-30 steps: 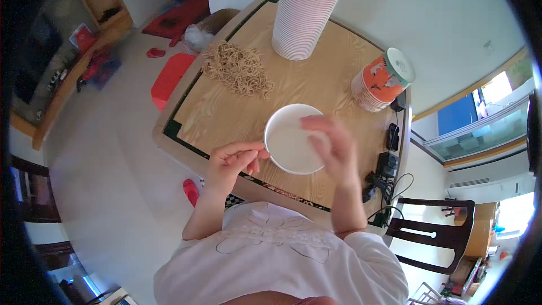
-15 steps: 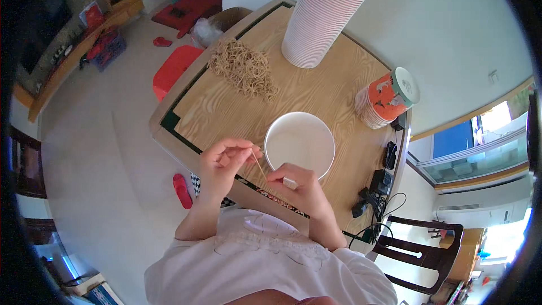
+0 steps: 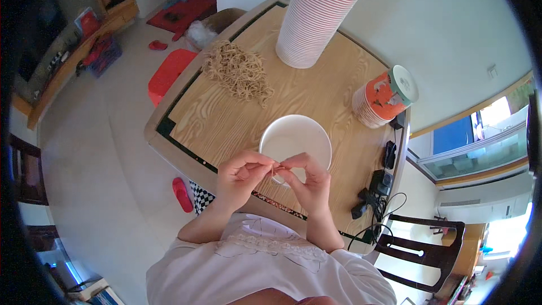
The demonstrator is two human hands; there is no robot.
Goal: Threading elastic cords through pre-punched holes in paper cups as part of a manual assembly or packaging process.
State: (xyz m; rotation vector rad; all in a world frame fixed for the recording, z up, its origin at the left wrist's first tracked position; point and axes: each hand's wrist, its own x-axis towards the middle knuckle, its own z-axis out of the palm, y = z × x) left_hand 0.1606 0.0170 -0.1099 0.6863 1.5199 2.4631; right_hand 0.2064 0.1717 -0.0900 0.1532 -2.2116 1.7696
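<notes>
My left hand [image 3: 244, 178] and my right hand [image 3: 307, 182] meet fingertip to fingertip over the near rim of a white paper bucket [image 3: 296, 135]. Both hands pinch a thin tan string [image 3: 274, 173], of which only a short bit shows between the fingers. The bucket stands upright, its open mouth facing up and its inside plain white. Farther off to the left lies a tangled heap of similar tan strings [image 3: 240, 73].
A tall stack of nested paper buckets [image 3: 319, 20] rises at the back of the wooden table [image 3: 197, 124]. A shorter orange stack [image 3: 384, 96] with a green-rimmed bucket stands right, near black adapters and cables [image 3: 370, 195]. A red stool [image 3: 169, 73] is left, a dark chair [image 3: 420, 248] right.
My hands have come together from apart. The string, stretched straight between them before, is now mostly hidden in my fingers. The view has shifted slightly.
</notes>
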